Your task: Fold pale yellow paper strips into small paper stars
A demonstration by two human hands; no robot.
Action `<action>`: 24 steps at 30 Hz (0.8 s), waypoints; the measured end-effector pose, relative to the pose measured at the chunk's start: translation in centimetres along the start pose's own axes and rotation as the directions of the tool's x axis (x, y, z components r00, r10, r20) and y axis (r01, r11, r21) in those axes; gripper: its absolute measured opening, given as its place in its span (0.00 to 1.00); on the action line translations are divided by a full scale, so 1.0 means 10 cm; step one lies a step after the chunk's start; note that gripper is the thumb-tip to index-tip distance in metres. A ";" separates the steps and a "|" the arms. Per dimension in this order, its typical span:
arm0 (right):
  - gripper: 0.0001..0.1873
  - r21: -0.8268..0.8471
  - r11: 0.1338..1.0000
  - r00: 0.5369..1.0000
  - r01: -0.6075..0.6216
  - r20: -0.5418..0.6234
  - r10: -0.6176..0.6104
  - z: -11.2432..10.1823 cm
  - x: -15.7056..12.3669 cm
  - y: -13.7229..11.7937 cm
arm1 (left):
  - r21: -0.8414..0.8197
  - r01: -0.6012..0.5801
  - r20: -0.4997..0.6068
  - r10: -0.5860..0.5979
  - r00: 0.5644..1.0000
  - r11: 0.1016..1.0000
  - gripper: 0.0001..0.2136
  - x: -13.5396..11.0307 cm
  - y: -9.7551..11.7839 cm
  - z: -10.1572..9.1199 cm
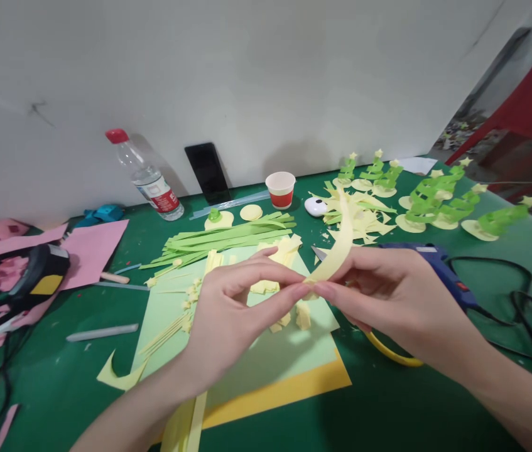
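A pale yellow paper strip curves upward between my hands, its lower end pinched at the fingertips. My left hand grips that end between thumb and forefinger. From the other side, my right hand pinches the same end. Scissors with a yellow handle show below my right hand, their blade tip poking out past it; whether they hang from the hand or lie on the table I cannot tell. Under my hands is a light green sheet bearing small yellow paper pieces and thin strips.
Behind lie green paper strips, yellow scraps and a paper cup. A bottle and phone stand by the wall. Green spirals with stars occupy the right, near a blue glue gun and cable. Pink paper is left.
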State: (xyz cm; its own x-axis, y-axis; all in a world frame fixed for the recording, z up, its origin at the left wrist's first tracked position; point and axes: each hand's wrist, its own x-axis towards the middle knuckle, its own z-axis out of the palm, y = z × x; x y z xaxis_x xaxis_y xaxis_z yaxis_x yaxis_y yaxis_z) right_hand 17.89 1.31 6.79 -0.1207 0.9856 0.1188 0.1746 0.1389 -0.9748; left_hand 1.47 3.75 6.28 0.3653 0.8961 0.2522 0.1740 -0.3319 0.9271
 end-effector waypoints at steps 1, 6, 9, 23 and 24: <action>0.09 -0.006 1.000 1.000 0.010 -0.003 -0.010 0.00 0.00 0.00 | -0.004 0.001 -0.002 -0.001 1.000 1.000 0.06 0.00 0.00 0.00; 0.07 0.015 0.999 0.998 0.047 -0.039 -0.046 0.02 -0.01 0.00 | -0.069 0.053 -0.004 -0.053 0.999 0.996 0.06 0.02 -0.02 0.00; 0.05 0.029 0.998 0.997 0.060 -0.047 -0.058 0.01 -0.01 0.01 | -0.112 0.075 -0.009 -0.076 0.997 0.991 0.07 0.02 -0.03 0.00; 0.10 0.328 0.935 0.988 -0.132 -0.032 0.150 0.03 -0.05 0.06 | 0.091 -0.001 0.095 -0.007 0.995 0.996 0.12 0.02 -0.05 0.00; 0.10 0.361 0.919 0.985 -0.159 -0.011 0.175 0.03 -0.05 0.07 | 0.134 -0.039 0.135 0.021 0.991 0.990 0.13 0.01 -0.06 0.00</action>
State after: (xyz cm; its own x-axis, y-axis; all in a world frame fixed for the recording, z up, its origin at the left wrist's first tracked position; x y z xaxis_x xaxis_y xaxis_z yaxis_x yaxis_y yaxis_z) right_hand 17.83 0.88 5.99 -0.0779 0.9956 -0.0513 -0.1728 -0.0641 -0.9829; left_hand 1.46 4.03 5.78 0.4887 0.8411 0.2319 0.2807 -0.4033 0.8710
